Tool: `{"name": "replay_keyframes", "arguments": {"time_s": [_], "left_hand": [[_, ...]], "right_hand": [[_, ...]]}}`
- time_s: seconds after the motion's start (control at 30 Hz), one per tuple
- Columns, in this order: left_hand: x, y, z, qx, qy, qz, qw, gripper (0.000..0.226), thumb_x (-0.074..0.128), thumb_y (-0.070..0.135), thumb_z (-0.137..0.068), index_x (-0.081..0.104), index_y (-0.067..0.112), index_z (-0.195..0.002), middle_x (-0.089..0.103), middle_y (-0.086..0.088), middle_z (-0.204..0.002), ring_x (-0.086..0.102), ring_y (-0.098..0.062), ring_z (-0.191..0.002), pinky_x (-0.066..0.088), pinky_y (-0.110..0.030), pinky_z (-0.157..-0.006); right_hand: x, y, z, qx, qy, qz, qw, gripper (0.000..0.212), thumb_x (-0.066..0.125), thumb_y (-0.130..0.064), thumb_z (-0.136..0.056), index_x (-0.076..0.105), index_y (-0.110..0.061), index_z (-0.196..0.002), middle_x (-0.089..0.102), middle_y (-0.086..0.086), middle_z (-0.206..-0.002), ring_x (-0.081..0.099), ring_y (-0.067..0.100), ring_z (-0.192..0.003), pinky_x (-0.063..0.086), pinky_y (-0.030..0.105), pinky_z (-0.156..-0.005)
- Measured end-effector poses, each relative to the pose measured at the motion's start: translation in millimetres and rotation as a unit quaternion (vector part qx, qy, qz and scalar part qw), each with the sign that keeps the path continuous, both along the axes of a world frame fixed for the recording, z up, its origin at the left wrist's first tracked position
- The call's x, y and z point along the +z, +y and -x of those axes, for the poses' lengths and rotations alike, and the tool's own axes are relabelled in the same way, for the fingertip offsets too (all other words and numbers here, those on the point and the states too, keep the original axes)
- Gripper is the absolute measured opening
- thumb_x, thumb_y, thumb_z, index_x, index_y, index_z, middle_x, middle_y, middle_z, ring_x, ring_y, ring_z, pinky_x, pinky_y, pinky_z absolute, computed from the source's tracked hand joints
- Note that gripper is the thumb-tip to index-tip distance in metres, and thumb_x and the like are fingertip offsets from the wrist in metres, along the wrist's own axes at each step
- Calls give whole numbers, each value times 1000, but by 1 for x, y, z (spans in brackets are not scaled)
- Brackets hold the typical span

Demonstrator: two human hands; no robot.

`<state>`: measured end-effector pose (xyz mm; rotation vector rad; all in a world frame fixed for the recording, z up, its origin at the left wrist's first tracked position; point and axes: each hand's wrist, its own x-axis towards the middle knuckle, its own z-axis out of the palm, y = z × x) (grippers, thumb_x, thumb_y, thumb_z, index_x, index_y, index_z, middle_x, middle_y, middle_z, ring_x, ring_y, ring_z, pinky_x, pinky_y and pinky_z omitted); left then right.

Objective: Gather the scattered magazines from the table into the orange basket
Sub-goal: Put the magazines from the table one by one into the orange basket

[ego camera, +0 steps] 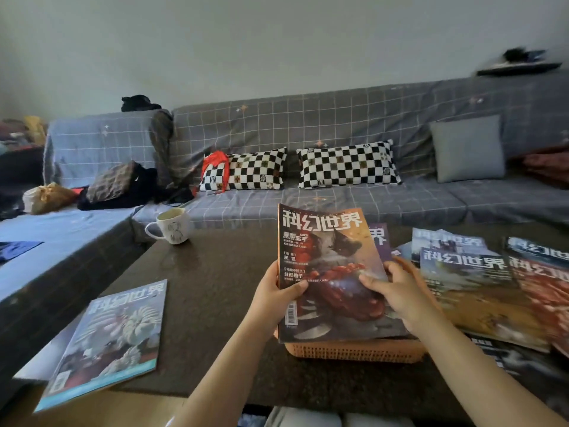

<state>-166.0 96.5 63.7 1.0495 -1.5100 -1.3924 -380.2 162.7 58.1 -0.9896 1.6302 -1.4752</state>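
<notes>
- Left hand [278, 292]: grips the left edge of a magazine [331, 272], thumb curled over the cover, fingers hidden behind it.
- Right hand [395, 289]: holds the right edge of the same magazine, thumb on the cover, fingers wrapped behind.
- Held magazine: orange and red cover, tilted up toward the camera, its lower edge directly above the orange basket [354, 349]. Whether it touches the basket cannot be told.
- Orange basket: stands on the dark table [209, 288], near its front edge; only the front wall and part of the right rim show.
- Purple magazine [379, 238]: behind the held one, mostly hidden.
- Pile of magazines [480, 282]: lies overlapping on the table just right of the basket.
- Single magazine [110, 340]: pale blue cover, lies flat well left of the basket, hanging over the table's front left corner.
- White mug [172, 226]: stands at the table's far edge, behind and left of the basket.
- Grey sofa [338, 124]: beyond the table, with two checked pillows [348, 163].
</notes>
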Motion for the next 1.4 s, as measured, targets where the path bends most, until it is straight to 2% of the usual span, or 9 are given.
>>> {"name": "replay_keyframes", "arguments": {"time_s": [0.17, 0.33, 0.47, 0.57, 0.83, 0.93, 1.07, 1.2, 1.4], "left_hand": [[-7, -6, 43, -10, -71, 76, 995, 34, 72, 12, -83, 56, 36, -101, 68, 23, -95, 66, 0, -94, 52, -11, -65], [-26, -7, 59, 12, -158, 93, 983, 42, 73, 19, -83, 54, 28, -120, 67, 19, -94, 64, 4, -84, 51, -11, -64], [-34, -7, 60, 57, -223, 144, 962, 45, 73, 26, -83, 53, 27, -124, 59, 12, -109, 59, -5, -93, 52, -22, -78], [-35, -7, 60, 81, -240, 155, 955, 47, 71, 30, -84, 50, 32, -126, 47, 11, -111, 51, -5, -93, 42, -15, -73], [-37, -10, 52, 114, -250, 150, 950, 31, 59, 23, -93, 57, 27, -124, 42, 11, -117, 47, 2, -85, 47, -22, -82], [-37, -11, 51, 103, -220, 112, 963, 31, 58, 23, -94, 58, 22, -125, 60, 7, -117, 64, -9, -86, 58, -27, -70], [-35, -12, 53, 74, -218, 58, 971, 19, 51, 24, -97, 60, 27, -113, 69, 12, -81, 67, -3, -65, 45, -14, -46], [-33, -16, 52, 44, -229, 27, 972, 17, 46, 29, -99, 58, 34, -110, 69, 14, -78, 66, 0, -60, 42, -10, -41], [-34, -15, 53, 26, -236, 26, 971, 21, 51, 32, -96, 54, 29, -117, 69, 13, -89, 67, -4, -74, 47, -16, -53]], "right_hand": [[-19, 4, 31, -71, 105, -34, 991, 32, 72, -28, -79, 52, -22, -103, 56, -1, -123, 61, 18, -96, 53, 39, -82], [-36, 4, 36, -104, 254, -37, 961, 53, 66, -32, -83, 45, -20, -130, 61, 0, -122, 59, 11, -88, 44, 17, -61], [-44, 1, 37, -97, 339, -31, 935, 69, 66, -27, -84, 28, -25, -142, 43, -3, -143, 53, 19, -119, 48, 30, -90], [-43, -3, 37, -94, 368, -36, 925, 76, 70, -25, -80, 27, -24, -143, 37, -3, -146, 46, 19, -126, 39, 30, -100], [-45, -1, 35, -44, 397, -176, 900, 53, 61, -42, -85, 44, -19, -130, 61, -1, -123, 61, 17, -103, 46, 26, -76], [-42, -3, 36, -28, 388, -191, 901, 66, 59, -43, -87, 32, -18, -141, 51, 0, -137, 54, 19, -118, 45, 29, -90], [-37, -6, 32, -22, 313, -201, 928, 74, 57, -44, -87, 21, -19, -147, 40, 0, -146, 44, 21, -129, 39, 35, -100], [-39, -7, 33, -11, 272, -216, 938, 57, 59, -40, -87, 38, -16, -134, 49, 2, -137, 48, 22, -122, 39, 29, -87], [-42, -7, 38, -7, 233, -219, 947, 48, 61, -36, -87, 44, -19, -129, 54, -1, -129, 52, 20, -114, 48, 37, -90]]}}
